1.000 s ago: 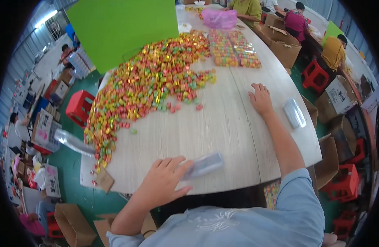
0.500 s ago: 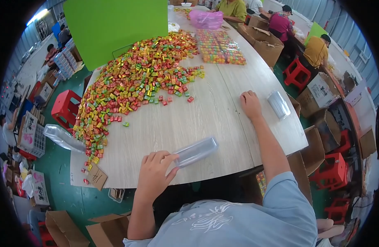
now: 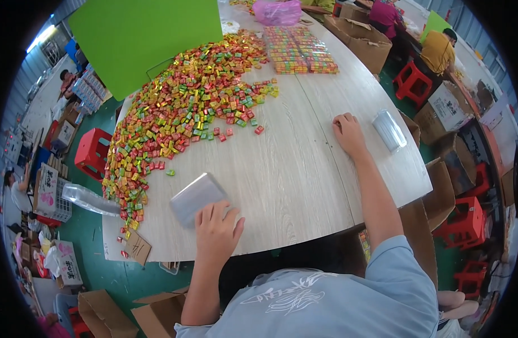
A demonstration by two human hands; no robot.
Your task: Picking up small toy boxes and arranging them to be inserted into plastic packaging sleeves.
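At the near middle of the table, my left hand (image 3: 217, 230) has its fingers on the near edge of a clear plastic tray (image 3: 197, 194), whose broad face shows. The palm side of that hand is hidden. My right hand (image 3: 349, 134) rests on the table to the right, its fingers curled in and nothing visible in them. To the right of it lie clear plastic trays (image 3: 389, 130), apart from the hand. A large heap of small wrapped candies (image 3: 191, 107), red, yellow, orange and green, spreads over the left half of the table.
A green board (image 3: 146, 45) stands behind the heap. Flat packs of candies (image 3: 301, 50) and a pink plastic bag (image 3: 277, 12) lie at the far side. More clear trays (image 3: 90, 200) jut past the left edge. A cardboard piece (image 3: 137, 247) lies near the corner; cartons (image 3: 433, 191) surround the table.
My left hand has turned the clear tray and brought it left, so its broad face now shows. My right hand stays at about the same place on the table, fingers curled. The view has shifted slightly.
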